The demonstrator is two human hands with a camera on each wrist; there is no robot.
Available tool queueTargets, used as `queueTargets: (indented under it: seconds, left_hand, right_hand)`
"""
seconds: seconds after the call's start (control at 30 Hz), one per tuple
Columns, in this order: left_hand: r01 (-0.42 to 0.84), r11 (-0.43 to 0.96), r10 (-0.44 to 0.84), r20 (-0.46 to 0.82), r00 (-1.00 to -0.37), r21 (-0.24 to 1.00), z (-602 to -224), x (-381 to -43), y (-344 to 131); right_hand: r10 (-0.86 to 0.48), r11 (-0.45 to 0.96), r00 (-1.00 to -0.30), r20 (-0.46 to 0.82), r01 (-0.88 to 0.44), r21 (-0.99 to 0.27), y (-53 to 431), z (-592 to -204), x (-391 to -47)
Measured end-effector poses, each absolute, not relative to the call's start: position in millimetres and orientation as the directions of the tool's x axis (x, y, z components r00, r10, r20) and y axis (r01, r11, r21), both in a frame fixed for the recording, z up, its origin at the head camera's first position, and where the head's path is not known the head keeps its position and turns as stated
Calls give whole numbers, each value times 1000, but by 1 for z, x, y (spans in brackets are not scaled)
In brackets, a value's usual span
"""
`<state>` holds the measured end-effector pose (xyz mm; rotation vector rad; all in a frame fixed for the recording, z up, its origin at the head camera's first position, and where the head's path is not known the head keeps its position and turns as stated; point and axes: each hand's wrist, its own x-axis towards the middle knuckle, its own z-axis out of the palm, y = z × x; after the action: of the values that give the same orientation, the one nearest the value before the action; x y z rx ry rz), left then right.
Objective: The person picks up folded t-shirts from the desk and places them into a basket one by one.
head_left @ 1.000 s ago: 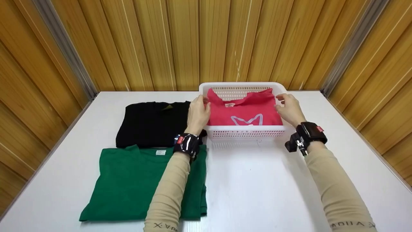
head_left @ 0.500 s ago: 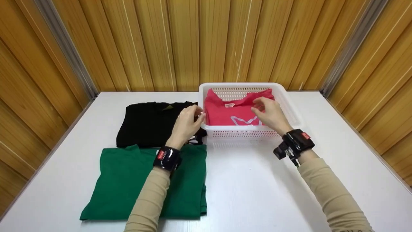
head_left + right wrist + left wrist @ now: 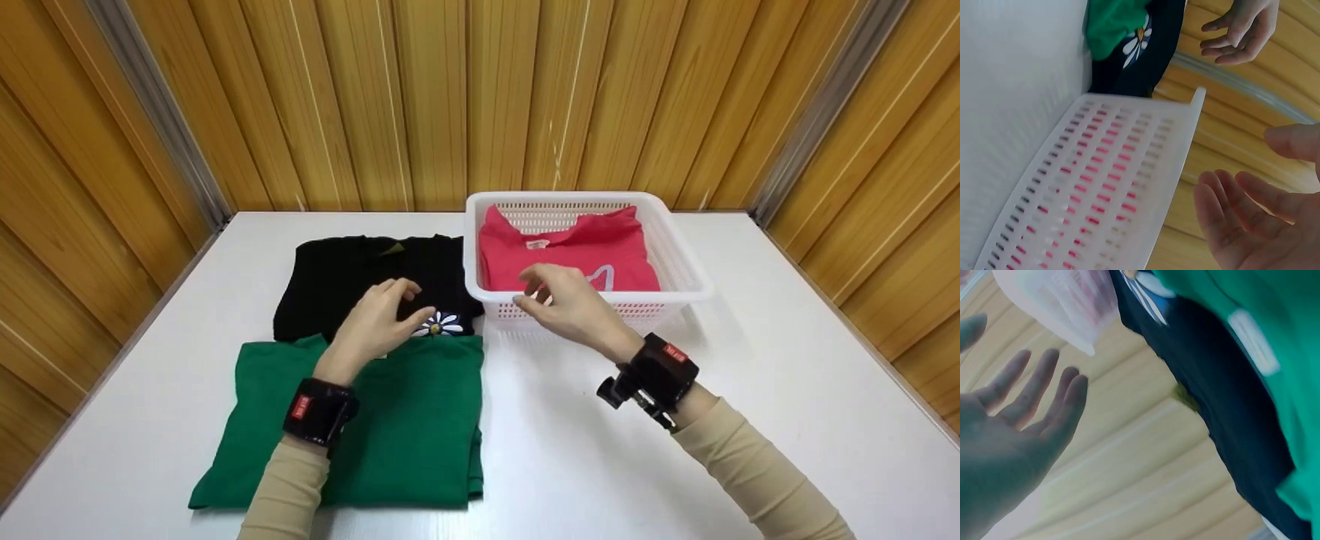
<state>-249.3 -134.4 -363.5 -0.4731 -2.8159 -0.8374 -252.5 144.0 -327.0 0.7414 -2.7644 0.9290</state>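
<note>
My left hand (image 3: 375, 322) hovers over the black and green shirts with relaxed fingers and holds nothing. My right hand (image 3: 574, 307), likewise holding nothing, hangs in front of the white basket (image 3: 694, 285), overlapping its near rim in the head view. A folded red shirt (image 3: 562, 262) with a pale outline print lies inside the basket. Left of the basket is a folded black shirt (image 3: 337, 281) with a daisy print at its corner. Nearer to me lies a folded green shirt (image 3: 412, 435), partly covered by my left forearm in the head view.
All of this stands on a white table (image 3: 570, 472). Wood-patterned panels (image 3: 427, 105) rise behind it and on both sides. The basket sits at the table's back, close to the rear panel.
Both hands have left the basket's sides and the red shirt, moving left and toward me. The shirt stays in the basket; the other shirts have not moved.
</note>
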Motion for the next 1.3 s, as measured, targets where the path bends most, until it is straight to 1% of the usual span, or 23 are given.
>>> queueTargets:
  seconds: [0.13,0.27,0.37,0.47,0.6,0.8,1.0,1.13,1.3]
  left_hand:
    - [298,800,223,203,-953,521,-368,-240,-159]
    - [248,801,198,149,-969,545,-372,-236,-184]
    - [222,786,195,110,-975,577,-372,-235,-200]
    - [197,781,184,84,-979,593,-370,-234,-216]
    - [140,814,145,38,-989,563,-369,-231,-238]
    - [39,858,70,-42,-997,512,-371,-225,-270]
    - [-63,878,11,-153,-988,474,-377,-221,-292]
    - [-135,880,-19,-249,-968,456,-378,-219,-299]
    - [-164,895,-42,-288,-957,414,-378,-218,-301]
  right_hand:
    - [-417,710,-886,204,-457,-536,128,-335,-238]
    - [-398,739,-906,145,-411,-535,116,-346,-231]
    - [-345,768,-934,89,-336,-545,111,-356,-229]
    - [-280,787,-960,8,-234,-571,107,-364,-229]
    - [-239,789,-968,-74,-149,-597,100,-376,-230]
    - [-234,770,-960,-157,-84,-633,90,-394,-231]
    - [-231,731,-952,-199,-34,-682,83,-401,-231]
    - [-223,737,-956,-191,-37,-675,79,-401,-230]
    - [-222,730,-957,-187,-36,-683,76,-400,-230]
